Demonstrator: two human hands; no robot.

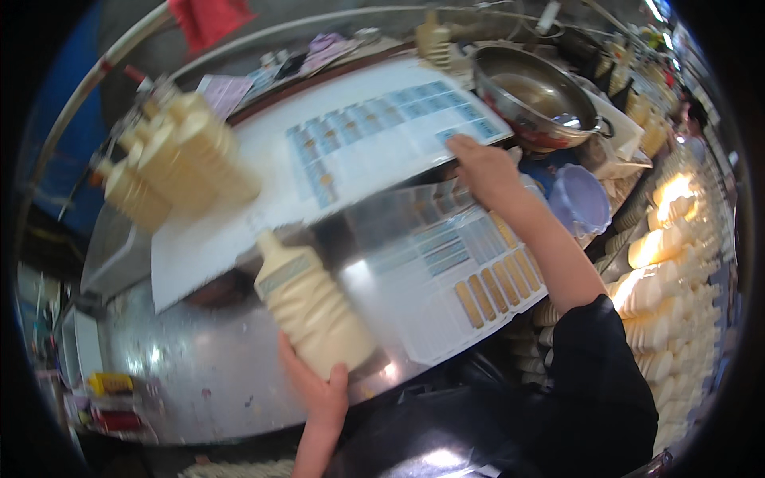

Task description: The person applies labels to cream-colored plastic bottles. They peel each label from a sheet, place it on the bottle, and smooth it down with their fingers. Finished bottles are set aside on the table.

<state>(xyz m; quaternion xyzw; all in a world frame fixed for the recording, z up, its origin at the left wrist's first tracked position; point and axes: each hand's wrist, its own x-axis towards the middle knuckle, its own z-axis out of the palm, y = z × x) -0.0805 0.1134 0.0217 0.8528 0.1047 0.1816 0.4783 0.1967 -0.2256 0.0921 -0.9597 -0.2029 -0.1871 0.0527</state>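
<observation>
My left hand (315,386) is wrapped round the lower end of a cream plastic bottle (315,307). The bottle is tilted, its neck away from me, with a bluish label strip (284,272) across its shoulder. At the right end of a white board (263,175), the fingers of my right hand (482,163) are drawn together on a small blue label (449,136). Motion blur softens the fingertips. Rows of blue labels (351,121) lie on the board beyond that hand.
Several cream bottles (183,151) stand on the board's left part. A metal pan (534,88) and a lilac basin (578,199) are at the right. Clear sheets with gold and blue strips (470,271) lie on the metal table (215,382). Stacked bottles (661,303) fill the far right.
</observation>
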